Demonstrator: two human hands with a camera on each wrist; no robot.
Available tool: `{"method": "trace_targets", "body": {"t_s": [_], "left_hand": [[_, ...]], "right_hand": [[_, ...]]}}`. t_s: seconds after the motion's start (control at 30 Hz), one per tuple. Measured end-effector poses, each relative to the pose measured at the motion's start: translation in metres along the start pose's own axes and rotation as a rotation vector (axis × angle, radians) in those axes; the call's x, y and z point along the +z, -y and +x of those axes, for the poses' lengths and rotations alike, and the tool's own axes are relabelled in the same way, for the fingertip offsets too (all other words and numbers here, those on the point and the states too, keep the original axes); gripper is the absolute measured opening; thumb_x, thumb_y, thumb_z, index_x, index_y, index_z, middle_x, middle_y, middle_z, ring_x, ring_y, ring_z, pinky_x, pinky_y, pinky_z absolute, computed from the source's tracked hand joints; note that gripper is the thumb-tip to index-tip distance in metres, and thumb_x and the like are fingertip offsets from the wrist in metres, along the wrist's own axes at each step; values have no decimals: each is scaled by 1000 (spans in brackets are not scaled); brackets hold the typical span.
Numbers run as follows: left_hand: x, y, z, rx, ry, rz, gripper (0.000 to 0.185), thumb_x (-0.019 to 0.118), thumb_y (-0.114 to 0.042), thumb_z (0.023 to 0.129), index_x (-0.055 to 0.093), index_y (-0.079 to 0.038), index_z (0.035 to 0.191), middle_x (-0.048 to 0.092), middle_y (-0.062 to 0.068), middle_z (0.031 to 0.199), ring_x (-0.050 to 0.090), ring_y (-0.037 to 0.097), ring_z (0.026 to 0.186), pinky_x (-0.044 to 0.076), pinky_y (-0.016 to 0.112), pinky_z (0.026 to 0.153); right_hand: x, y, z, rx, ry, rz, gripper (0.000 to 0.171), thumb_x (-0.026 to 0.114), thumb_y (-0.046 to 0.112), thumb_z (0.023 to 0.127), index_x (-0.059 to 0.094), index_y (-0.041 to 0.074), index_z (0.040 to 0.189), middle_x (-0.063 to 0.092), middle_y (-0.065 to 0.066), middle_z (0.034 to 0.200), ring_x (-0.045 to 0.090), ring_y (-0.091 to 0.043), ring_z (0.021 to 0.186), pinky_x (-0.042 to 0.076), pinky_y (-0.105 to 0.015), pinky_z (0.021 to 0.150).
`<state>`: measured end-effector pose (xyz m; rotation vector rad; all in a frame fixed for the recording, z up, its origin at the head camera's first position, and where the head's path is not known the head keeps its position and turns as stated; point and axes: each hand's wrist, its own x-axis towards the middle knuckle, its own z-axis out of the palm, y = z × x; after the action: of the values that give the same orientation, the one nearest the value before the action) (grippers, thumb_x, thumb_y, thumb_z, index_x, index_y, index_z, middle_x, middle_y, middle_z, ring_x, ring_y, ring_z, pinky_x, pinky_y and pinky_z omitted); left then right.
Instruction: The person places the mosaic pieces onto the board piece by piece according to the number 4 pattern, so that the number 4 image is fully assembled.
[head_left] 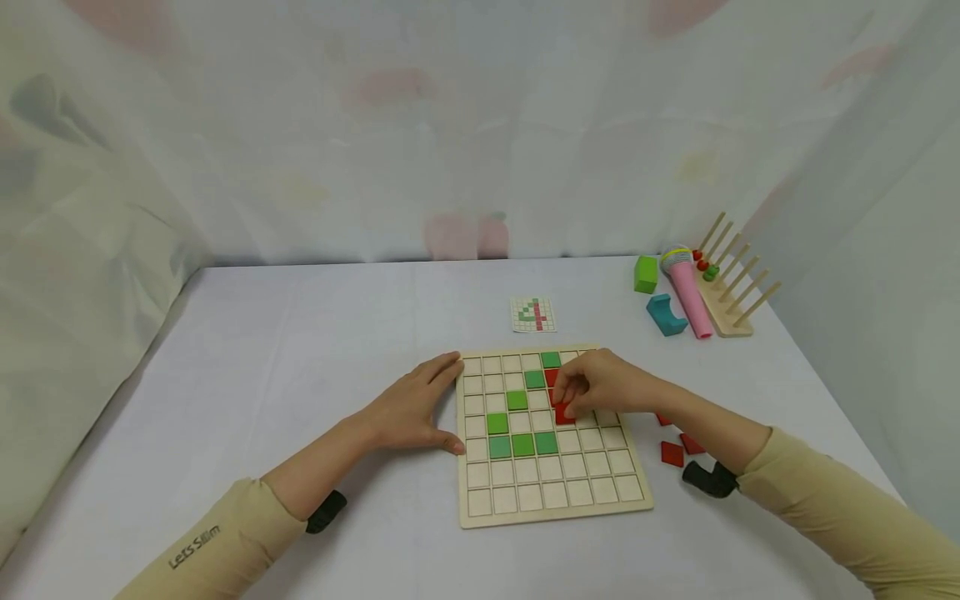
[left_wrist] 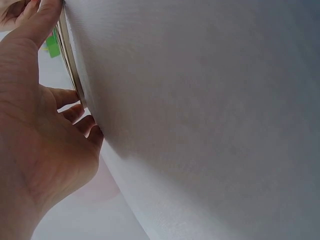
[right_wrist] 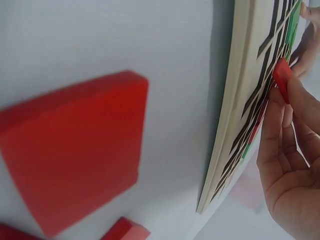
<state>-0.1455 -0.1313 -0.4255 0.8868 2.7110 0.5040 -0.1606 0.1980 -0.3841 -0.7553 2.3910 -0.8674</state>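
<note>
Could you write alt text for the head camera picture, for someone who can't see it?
A person's right hand pinches a red tile over a wooden grid board bearing green tiles, while the left hand rests against the board's left edge.

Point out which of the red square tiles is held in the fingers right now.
It is the red square tile pinched by the right hand over the wooden grid board, beside the green tiles. The other loose red tiles lie untouched on the table, right of the board.

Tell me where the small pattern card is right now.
In the head view the pattern card lies flat on the table, just beyond the far edge of the wooden grid board, left of the teal block and pink microphone.
</note>
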Motion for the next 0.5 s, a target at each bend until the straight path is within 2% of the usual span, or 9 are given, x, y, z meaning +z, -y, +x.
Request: {"method": "trace_targets", "body": {"t_s": [0.5], "left_hand": [[0, 0, 0, 2, -1, 0, 124, 75, -74, 66, 23, -8, 158, 17, 9, 167, 24, 32, 153, 34, 54, 119]], "right_hand": [[5, 3, -1, -13, -22, -27, 12, 81, 6, 78, 74, 14, 84, 70, 5, 77, 60, -6, 70, 53, -19, 65]]}}
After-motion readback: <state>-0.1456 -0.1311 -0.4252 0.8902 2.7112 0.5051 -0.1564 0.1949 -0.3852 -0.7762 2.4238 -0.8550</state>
